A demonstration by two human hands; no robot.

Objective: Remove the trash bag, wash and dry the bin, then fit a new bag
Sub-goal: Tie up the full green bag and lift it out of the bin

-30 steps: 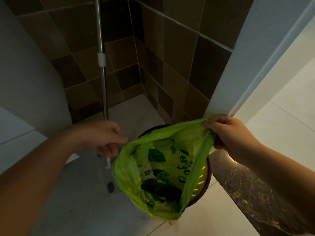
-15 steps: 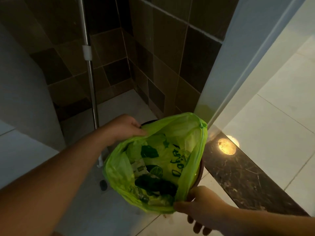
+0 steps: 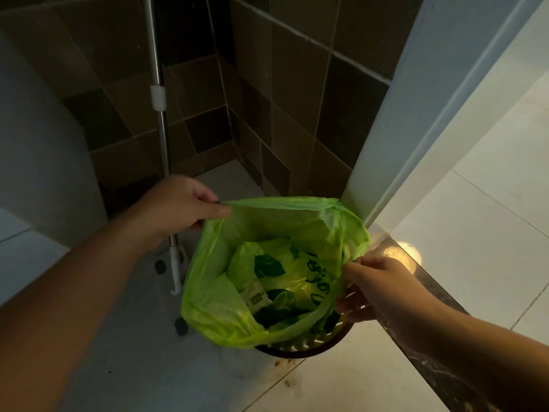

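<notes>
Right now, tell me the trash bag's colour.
Translucent lime-green plastic trash bag, best seen in the head view.

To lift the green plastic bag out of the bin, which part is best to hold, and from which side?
Probably the bunched top rim of the green plastic trash bag, gathered from opposite sides and from above. The left hand already pinches the far-left edge; the right hand holds the near-right edge. The mouth gapes open over the round slotted bin, so closing it should keep the rubbish inside.

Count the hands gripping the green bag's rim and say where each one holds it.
2. The left hand pinches the far-left edge of the green bag; the right hand grips the near-right edge, above the bin. No other hand is visible.
</notes>
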